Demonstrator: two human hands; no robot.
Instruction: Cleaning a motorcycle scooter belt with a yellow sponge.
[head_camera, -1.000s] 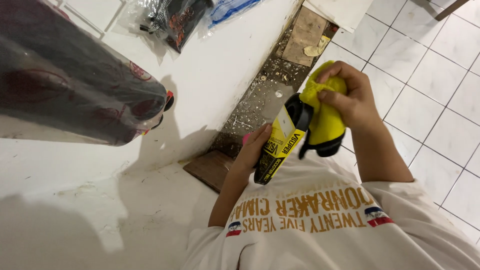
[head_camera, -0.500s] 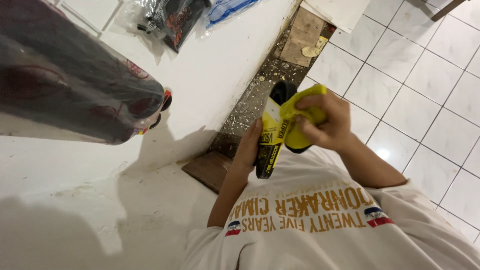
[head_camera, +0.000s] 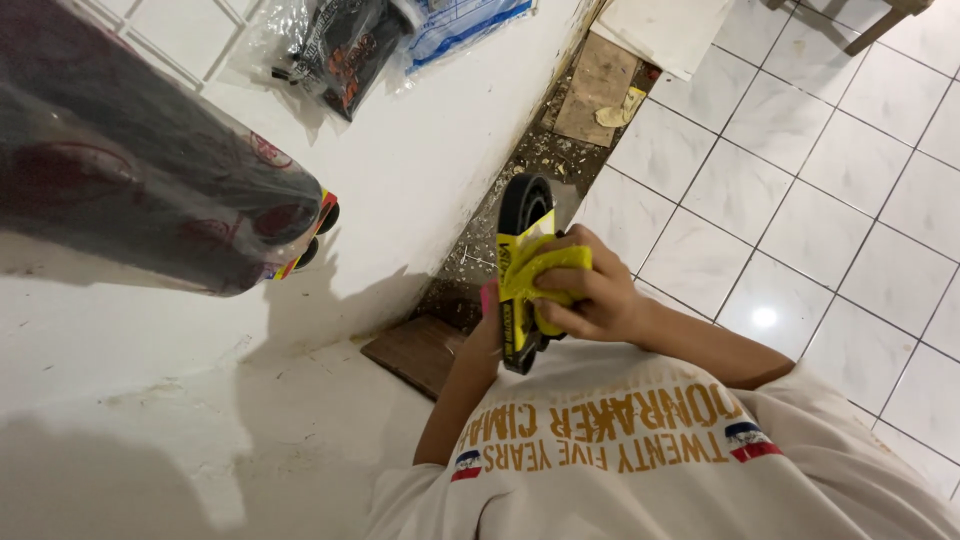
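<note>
Two hands work one item: our left hand (head_camera: 487, 335) grips the black-and-yellow tool (head_camera: 523, 270) from behind, fingers closed on its body, while our right hand (head_camera: 590, 295) presses a yellow cloth (head_camera: 545, 275) against its side, fingers clamped on the cloth. We hold the tool at centre frame, above the white shirt (head_camera: 640, 460), its black round end pointing to 12 o'clock. We judge the wiping to be partway: the cloth covers the middle of the tool, and we cannot tell which surfaces are clean. At 11 o'clock, clear plastic bags (head_camera: 340, 40) on the white counter (head_camera: 420, 170) hold dark packaged goods. At 9 o'clock, a large plastic-wrapped dark object (head_camera: 130, 180) rests on the counter; its contents cannot be identified. Debris lies along the floor gap (head_camera: 540, 160) at 12 o'clock
</note>
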